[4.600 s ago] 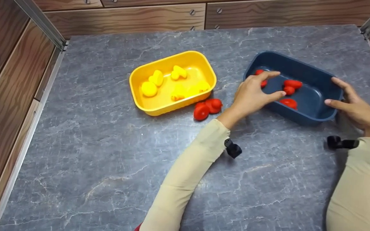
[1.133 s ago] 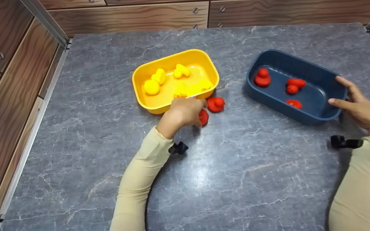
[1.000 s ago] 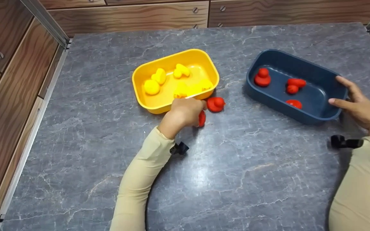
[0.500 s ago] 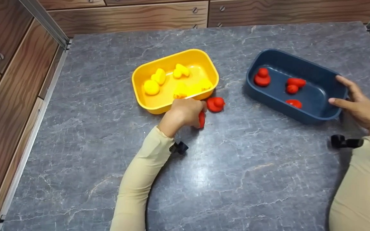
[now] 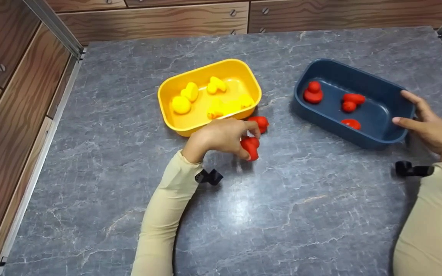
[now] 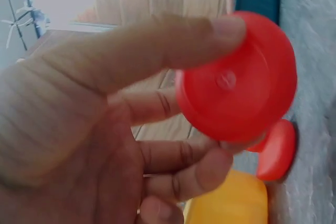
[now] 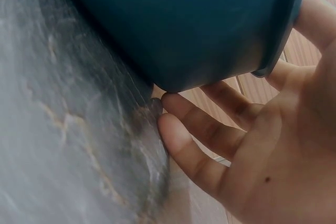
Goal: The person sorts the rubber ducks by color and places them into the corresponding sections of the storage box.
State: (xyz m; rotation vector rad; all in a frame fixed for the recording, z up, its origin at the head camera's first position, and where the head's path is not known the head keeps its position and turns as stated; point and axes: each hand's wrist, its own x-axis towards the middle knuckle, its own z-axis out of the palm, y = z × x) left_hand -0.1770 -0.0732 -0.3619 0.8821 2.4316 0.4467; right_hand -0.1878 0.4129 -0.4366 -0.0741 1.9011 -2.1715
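In the head view my left hand point(image 5: 223, 136) pinches a red rubber duck point(image 5: 251, 148) between thumb and fingers, just off the front of the yellow bin point(image 5: 184, 132). The left wrist view shows the round flat base of this red duck point(image 6: 247, 87) facing the camera, thumb across its edge. Another red duck point(image 5: 260, 123) stands on the table beside the yellow bin, partly behind my fingers. My right hand point(image 5: 430, 128) holds the right end of the dark blue bin point(image 5: 332, 126). In the right wrist view, its fingers point(image 7: 202, 129) lie against the blue bin's outer wall and bottom edge.
Red ducks point(image 5: 313, 94) lie in the blue bin, and several yellow ducks point(image 5: 216, 85) in the yellow one. The grey marbled table point(image 5: 301, 214) is bordered by wood-patterned panels point(image 5: 152, 21) at the back and left.
My left hand, earlier over the blue bin, moved left to the ducks by the yellow bin. It has now picked one up and shifted it slightly right. My right hand stays at the blue bin.
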